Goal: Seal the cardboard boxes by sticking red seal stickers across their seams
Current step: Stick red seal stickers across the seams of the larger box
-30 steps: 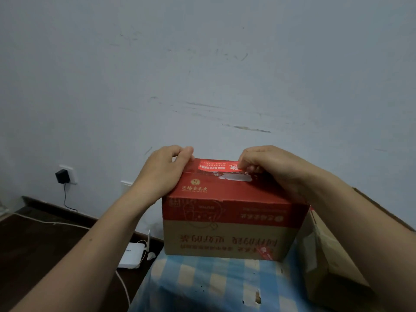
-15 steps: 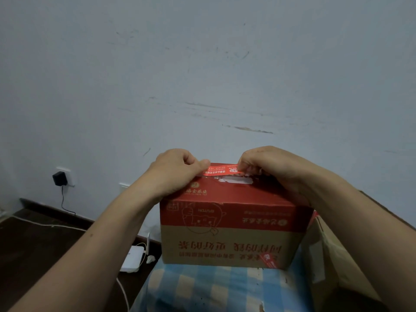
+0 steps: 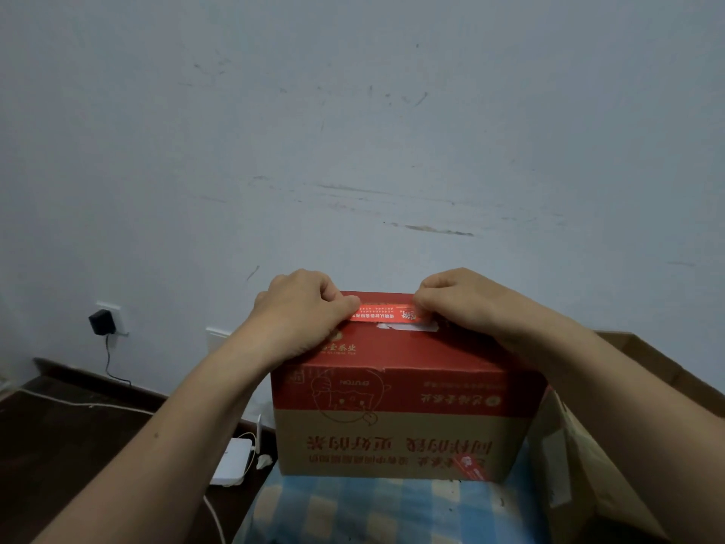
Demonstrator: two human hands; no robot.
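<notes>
Red seal sticker (image 3: 386,312), one strip, is being held at both ends by the hands. Left hand (image 3: 302,308): fingers are curling inward, thumb and forefinger pinching the strip's left end. Right hand (image 3: 467,304): fingers are likewise curling, fingertips pinching the right end. The strip is lying lengthwise along the far part of the top of the cardboard box (image 3: 396,426); how much of it is stuck down cannot be told. White patch (image 3: 408,327) is showing on the box top at the strip's near edge. The box, red above and plain brown below, is standing with its printed lettering upside down toward the camera. Second red sticker (image 3: 472,467) is sitting at the lower right corner of the near face. Checked cloth (image 3: 353,512), blue and cream, is lying under the box. Open brown carton (image 3: 580,488) is standing just beside the box on the right. Scuffed pale wall (image 3: 353,131) is filling the background. Black charger (image 3: 101,321) is sitting in a wall socket at lower left, its cable hanging toward the dark floor (image 3: 59,445), where a white router (image 3: 231,461) is lying near the cloth's edge.
</notes>
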